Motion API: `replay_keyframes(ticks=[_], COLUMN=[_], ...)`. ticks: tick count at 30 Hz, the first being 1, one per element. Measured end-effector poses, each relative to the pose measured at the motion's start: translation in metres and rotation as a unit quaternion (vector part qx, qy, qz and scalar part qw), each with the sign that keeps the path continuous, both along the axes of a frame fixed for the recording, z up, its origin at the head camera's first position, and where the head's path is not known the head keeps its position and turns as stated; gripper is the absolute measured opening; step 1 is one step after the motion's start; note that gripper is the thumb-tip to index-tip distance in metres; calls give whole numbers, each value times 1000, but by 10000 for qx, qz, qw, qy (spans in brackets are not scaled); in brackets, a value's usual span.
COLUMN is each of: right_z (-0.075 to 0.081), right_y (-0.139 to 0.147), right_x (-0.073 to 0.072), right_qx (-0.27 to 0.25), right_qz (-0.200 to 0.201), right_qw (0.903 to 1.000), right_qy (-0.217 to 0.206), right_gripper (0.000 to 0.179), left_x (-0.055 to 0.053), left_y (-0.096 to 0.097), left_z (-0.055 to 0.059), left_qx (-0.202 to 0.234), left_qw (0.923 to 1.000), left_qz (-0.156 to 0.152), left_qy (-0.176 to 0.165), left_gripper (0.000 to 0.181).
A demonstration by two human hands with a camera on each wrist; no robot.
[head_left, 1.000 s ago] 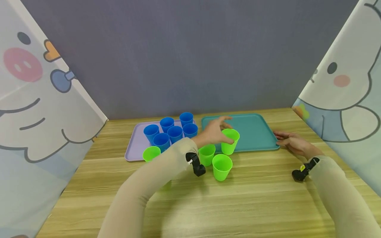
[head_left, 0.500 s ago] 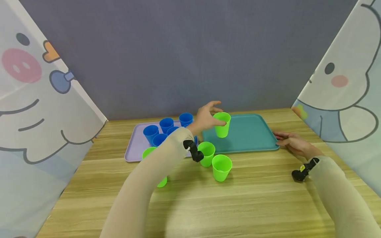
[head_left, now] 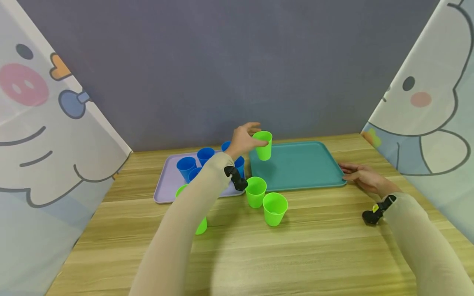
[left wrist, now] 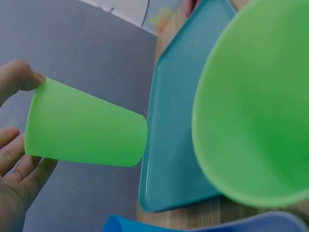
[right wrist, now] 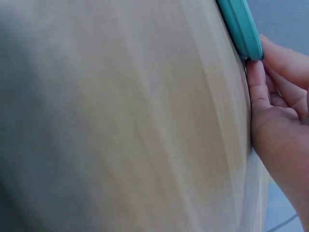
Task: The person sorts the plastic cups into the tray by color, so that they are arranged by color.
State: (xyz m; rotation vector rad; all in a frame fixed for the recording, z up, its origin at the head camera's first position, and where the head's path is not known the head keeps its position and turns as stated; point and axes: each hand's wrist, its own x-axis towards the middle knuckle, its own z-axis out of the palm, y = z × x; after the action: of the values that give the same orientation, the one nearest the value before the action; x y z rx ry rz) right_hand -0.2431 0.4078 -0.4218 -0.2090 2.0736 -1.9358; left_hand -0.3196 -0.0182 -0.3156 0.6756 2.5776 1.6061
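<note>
My left hand (head_left: 242,142) holds a green plastic cup (head_left: 263,151) by its rim, thumb on one side and fingers on the other. In the left wrist view this cup (left wrist: 87,128) hangs upright above the left end of the teal tray (head_left: 300,166). At the tray's right edge, my right hand (head_left: 364,179) pinches the rim between thumb and fingers, as the right wrist view shows the tray's edge (right wrist: 244,31) between them. Two green cups stand in front of the teal tray, one (head_left: 255,195) near its left corner and another (head_left: 274,213) closer to me.
Several blue cups (head_left: 186,166) stand on a lilac tray (head_left: 165,187) at the left, partly hidden by my left arm. Two more green cups (head_left: 202,227) show past the sleeve. A grey panel (head_left: 237,74) rises behind the wooden table (head_left: 296,255).
My left hand has lifted the green cup from the front edge of the teal tray and carried it back and left. The right hand stays at the tray's edge.
</note>
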Motion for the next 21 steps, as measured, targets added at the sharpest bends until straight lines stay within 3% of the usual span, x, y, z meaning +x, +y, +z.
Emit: replay_keyframes(ticks=[11, 21], right_z=[-5, -6], right_y=[-4, 0], right_x=[-4, -10], right_qx=[-229, 61], right_qz=[-17, 53], right_qw=[9997, 10000], right_qy=[-61, 46], right_gripper=[67, 75], left_x=[-14, -24], left_y=[-7, -8], left_z=[-11, -17], left_qx=[-34, -405], left_qw=[9982, 9977], left_qz=[595, 546], left_qy=[64, 34], left_gripper=[75, 77])
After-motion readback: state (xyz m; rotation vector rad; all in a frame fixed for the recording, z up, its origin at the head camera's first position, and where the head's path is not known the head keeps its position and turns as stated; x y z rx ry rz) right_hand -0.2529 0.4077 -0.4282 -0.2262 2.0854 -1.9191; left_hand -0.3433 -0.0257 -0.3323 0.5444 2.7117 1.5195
